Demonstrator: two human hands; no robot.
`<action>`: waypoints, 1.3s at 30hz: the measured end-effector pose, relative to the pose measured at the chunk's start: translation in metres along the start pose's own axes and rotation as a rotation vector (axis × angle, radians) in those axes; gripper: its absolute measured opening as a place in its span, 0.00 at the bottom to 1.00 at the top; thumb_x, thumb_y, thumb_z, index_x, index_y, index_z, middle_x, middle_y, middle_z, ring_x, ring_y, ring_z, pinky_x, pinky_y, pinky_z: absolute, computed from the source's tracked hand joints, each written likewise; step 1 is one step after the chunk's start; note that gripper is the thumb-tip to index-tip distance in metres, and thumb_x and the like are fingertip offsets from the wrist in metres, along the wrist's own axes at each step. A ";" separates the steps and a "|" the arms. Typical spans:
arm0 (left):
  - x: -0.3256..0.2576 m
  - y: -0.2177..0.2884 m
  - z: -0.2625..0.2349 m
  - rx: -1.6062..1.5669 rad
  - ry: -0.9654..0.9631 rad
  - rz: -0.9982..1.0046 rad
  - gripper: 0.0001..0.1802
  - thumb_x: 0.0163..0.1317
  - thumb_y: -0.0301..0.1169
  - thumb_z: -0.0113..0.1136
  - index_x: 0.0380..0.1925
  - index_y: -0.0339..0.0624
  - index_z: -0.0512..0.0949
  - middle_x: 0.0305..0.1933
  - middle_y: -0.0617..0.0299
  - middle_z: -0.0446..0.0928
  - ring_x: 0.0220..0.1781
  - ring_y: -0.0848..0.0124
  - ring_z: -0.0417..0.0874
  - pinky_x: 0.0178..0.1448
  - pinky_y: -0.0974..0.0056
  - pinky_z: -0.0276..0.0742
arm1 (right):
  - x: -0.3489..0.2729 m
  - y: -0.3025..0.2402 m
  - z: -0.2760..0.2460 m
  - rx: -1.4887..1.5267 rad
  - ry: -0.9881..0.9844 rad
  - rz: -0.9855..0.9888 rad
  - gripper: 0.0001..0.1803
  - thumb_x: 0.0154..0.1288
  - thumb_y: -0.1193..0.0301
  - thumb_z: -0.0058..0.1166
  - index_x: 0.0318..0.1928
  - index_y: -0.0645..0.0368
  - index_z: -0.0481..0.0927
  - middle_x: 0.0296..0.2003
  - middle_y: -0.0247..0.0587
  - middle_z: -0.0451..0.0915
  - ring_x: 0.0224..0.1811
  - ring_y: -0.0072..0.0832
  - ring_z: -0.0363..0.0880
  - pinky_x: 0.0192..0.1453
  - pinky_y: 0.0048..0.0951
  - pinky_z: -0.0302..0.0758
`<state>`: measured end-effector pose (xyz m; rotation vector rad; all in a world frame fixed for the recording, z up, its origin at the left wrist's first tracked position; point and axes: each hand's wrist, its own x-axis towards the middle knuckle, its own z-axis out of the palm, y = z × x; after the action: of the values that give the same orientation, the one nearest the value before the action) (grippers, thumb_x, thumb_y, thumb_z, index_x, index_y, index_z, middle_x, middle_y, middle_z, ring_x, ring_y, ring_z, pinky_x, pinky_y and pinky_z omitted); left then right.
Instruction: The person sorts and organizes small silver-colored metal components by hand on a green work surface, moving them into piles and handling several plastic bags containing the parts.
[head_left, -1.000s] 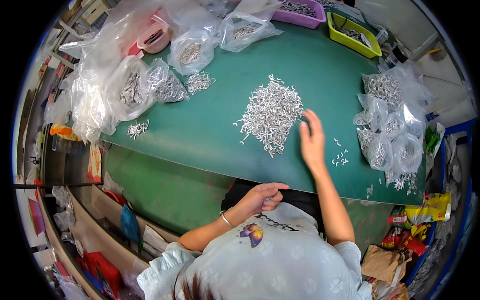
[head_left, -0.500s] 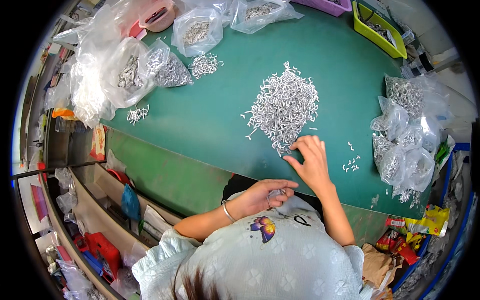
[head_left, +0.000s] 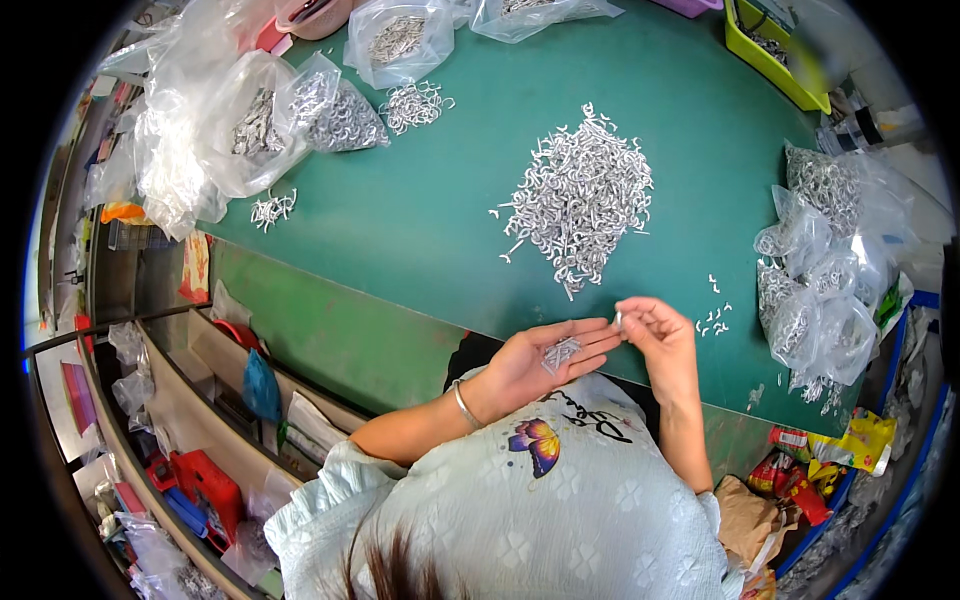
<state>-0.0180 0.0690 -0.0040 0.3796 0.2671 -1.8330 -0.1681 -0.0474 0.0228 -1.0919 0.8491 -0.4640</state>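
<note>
My left hand (head_left: 545,360) lies palm up at the table's near edge, fingers stretched out, with several small silvery metal pieces (head_left: 561,353) resting on its palm. Close against its fingertips, my right hand (head_left: 655,335) pinches a small metal hook (head_left: 618,321) between thumb and forefinger. Beyond both hands, a big pile of small curved metal hooks (head_left: 585,195) spreads over the green table (head_left: 430,230). A few loose hooks (head_left: 715,322) lie to the right of my right hand.
Clear plastic bags of metal pieces (head_left: 335,110) crowd the far left, near small heaps of hooks (head_left: 415,107). More filled bags (head_left: 825,270) line the right edge. A yellow-green basket (head_left: 765,60) stands at the far right. Shelving with bins (head_left: 250,390) is at lower left.
My right hand has drawn back from the pile's near tip to my left fingertips with a hook. My left hand has unfolded, showing the pieces on its palm. The view has shifted slightly.
</note>
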 end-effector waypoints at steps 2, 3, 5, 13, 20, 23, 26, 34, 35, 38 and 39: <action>-0.001 0.002 0.002 -0.109 0.002 0.003 0.27 0.74 0.37 0.40 0.63 0.24 0.60 0.65 0.47 0.65 0.71 0.58 0.62 0.77 0.56 0.54 | -0.006 0.002 0.003 -0.233 -0.082 -0.153 0.09 0.63 0.81 0.56 0.45 0.67 0.80 0.33 0.33 0.80 0.33 0.15 0.72 0.38 0.16 0.68; -0.001 0.002 0.003 -0.125 -0.001 0.012 0.27 0.74 0.37 0.39 0.63 0.24 0.60 0.65 0.46 0.66 0.70 0.58 0.64 0.76 0.56 0.57 | -0.006 0.002 0.006 -0.346 -0.128 -0.233 0.10 0.63 0.82 0.55 0.46 0.67 0.80 0.33 0.33 0.80 0.33 0.15 0.72 0.38 0.16 0.68; 0.000 -0.001 0.004 -0.157 -0.008 0.034 0.26 0.75 0.36 0.36 0.63 0.23 0.61 0.65 0.45 0.67 0.68 0.59 0.68 0.73 0.57 0.62 | -0.008 -0.002 0.011 -0.353 -0.079 -0.209 0.12 0.63 0.83 0.54 0.47 0.67 0.80 0.33 0.32 0.78 0.35 0.15 0.71 0.41 0.17 0.68; -0.006 0.004 -0.010 -0.209 0.058 0.085 0.17 0.70 0.26 0.47 0.58 0.32 0.66 0.39 0.61 0.71 0.39 0.73 0.74 0.44 0.68 0.74 | 0.003 0.016 0.011 -0.151 0.083 -0.130 0.11 0.68 0.79 0.51 0.49 0.68 0.79 0.36 0.33 0.79 0.39 0.16 0.75 0.46 0.18 0.71; -0.015 0.042 0.006 -0.284 0.260 0.226 0.17 0.69 0.23 0.45 0.56 0.28 0.66 0.46 0.54 0.71 0.49 0.63 0.75 0.57 0.60 0.75 | 0.013 0.034 0.010 -0.191 0.146 -0.179 0.09 0.69 0.78 0.51 0.47 0.67 0.79 0.35 0.33 0.79 0.37 0.17 0.75 0.43 0.18 0.72; -0.010 0.088 -0.002 -0.437 0.109 0.338 0.16 0.67 0.25 0.40 0.51 0.26 0.66 0.47 0.49 0.71 0.52 0.57 0.74 0.60 0.54 0.74 | 0.018 0.048 0.007 -0.259 0.157 -0.301 0.09 0.66 0.82 0.51 0.45 0.69 0.79 0.35 0.35 0.77 0.35 0.18 0.75 0.41 0.18 0.71; 0.009 0.181 0.010 -0.389 0.155 0.595 0.17 0.68 0.30 0.35 0.49 0.29 0.66 0.46 0.47 0.72 0.49 0.52 0.75 0.56 0.49 0.76 | 0.019 0.050 0.008 -0.388 0.192 -0.400 0.08 0.63 0.83 0.53 0.42 0.68 0.81 0.31 0.36 0.76 0.30 0.17 0.72 0.35 0.18 0.69; 0.058 0.326 0.049 0.107 0.431 1.236 0.30 0.72 0.32 0.37 0.70 0.32 0.47 0.74 0.41 0.45 0.76 0.51 0.50 0.76 0.49 0.50 | 0.020 0.050 0.006 -0.460 0.118 -0.422 0.09 0.66 0.82 0.51 0.45 0.69 0.79 0.33 0.35 0.76 0.34 0.18 0.74 0.40 0.18 0.71; 0.059 0.317 0.049 0.152 0.395 1.279 0.28 0.71 0.31 0.38 0.68 0.32 0.51 0.72 0.42 0.51 0.74 0.53 0.55 0.75 0.51 0.54 | 0.023 0.049 0.006 -0.402 0.112 -0.405 0.09 0.66 0.81 0.51 0.45 0.68 0.79 0.33 0.34 0.76 0.34 0.18 0.74 0.40 0.18 0.71; 0.050 0.238 0.042 0.424 0.231 1.149 0.21 0.70 0.30 0.44 0.61 0.33 0.65 0.58 0.48 0.69 0.61 0.62 0.70 0.64 0.59 0.67 | 0.019 0.049 0.001 -0.241 0.151 -0.315 0.08 0.66 0.80 0.53 0.45 0.66 0.80 0.32 0.33 0.79 0.34 0.16 0.75 0.38 0.17 0.71; 0.039 0.210 0.036 0.601 0.107 0.987 0.18 0.70 0.30 0.47 0.57 0.34 0.71 0.50 0.52 0.76 0.53 0.67 0.77 0.57 0.64 0.73 | 0.016 0.046 0.003 -0.212 0.149 -0.281 0.08 0.66 0.80 0.54 0.45 0.66 0.80 0.33 0.33 0.80 0.34 0.16 0.75 0.38 0.17 0.71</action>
<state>0.1687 -0.0390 0.0164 0.8470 -0.3714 -0.8752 -0.1593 -0.0378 -0.0238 -1.3948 0.8939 -0.7087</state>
